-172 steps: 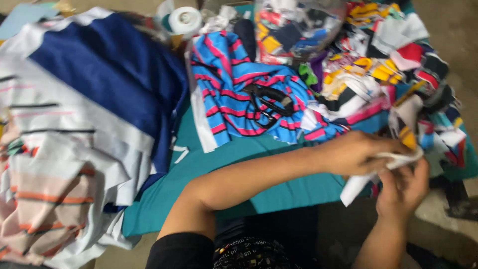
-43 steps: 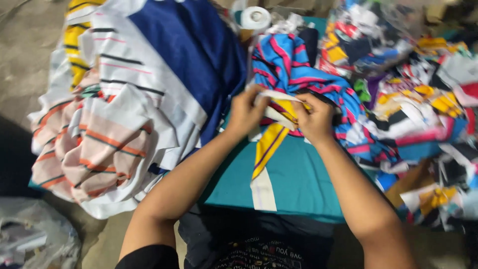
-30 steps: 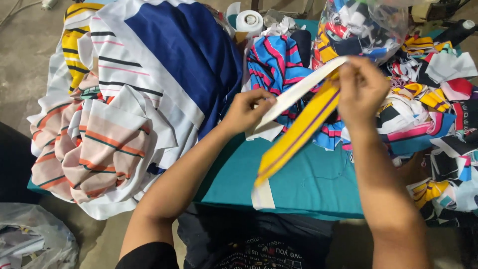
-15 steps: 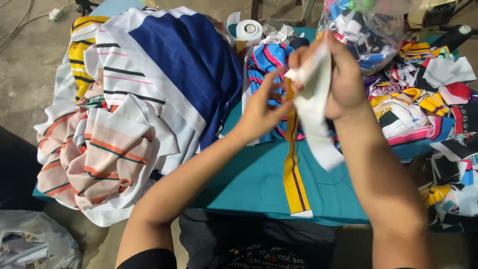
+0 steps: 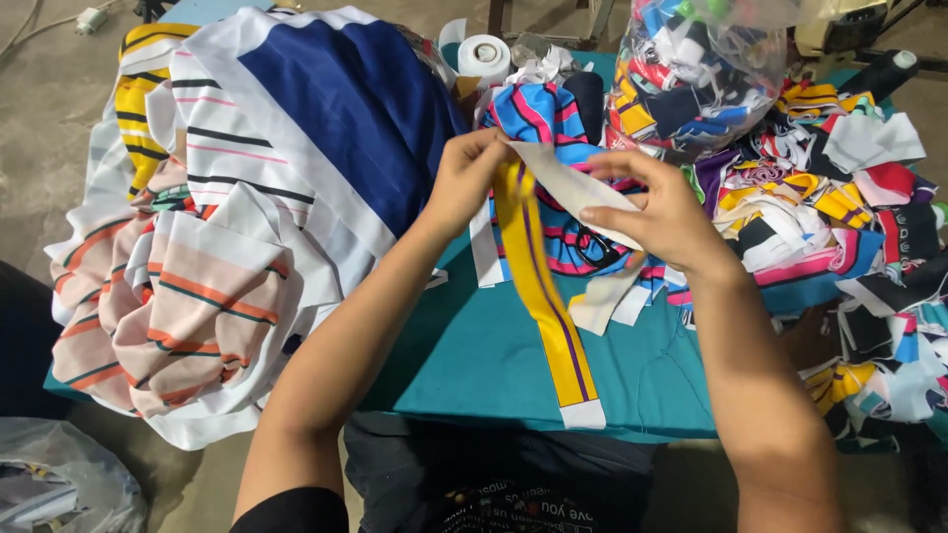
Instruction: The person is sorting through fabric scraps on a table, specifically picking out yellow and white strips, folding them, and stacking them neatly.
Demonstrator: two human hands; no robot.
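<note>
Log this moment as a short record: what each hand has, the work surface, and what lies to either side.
left hand: pinches the top of the yellow strip, which has a purple line and hangs down over the table
right hand: grips a white fabric strip at the same spot
surface: teal cloth covering the table
to the left: pile of striped fabric, blue, white, peach
to the right: clear bag of scraps and loose colourful scraps
behind the hands: white tape roll

Bare grey concrete floor [image 5: 49,118] left of teal-covered table [image 5: 474,365]; clear plastic bag [image 5: 59,489] below its left corner.
</note>
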